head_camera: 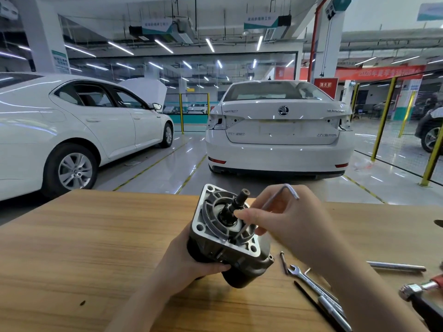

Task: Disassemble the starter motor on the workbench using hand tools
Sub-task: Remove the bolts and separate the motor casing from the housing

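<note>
Starter motor (227, 238) sits tilted over the wooden desk (96, 236), its square aluminium flange and dark shaft facing up. The left hand (189, 257) grips the black body from below, fingers curled round it. The right hand (287, 226) pinches an L-shaped hex key (275, 196), whose long arm's tip is set into the flange near its lower edge. To the right on the desk lie a long bolt (283, 262), an open-end wrench (309, 282), a metal rod (395, 266) and a hammer (417, 289).
</note>
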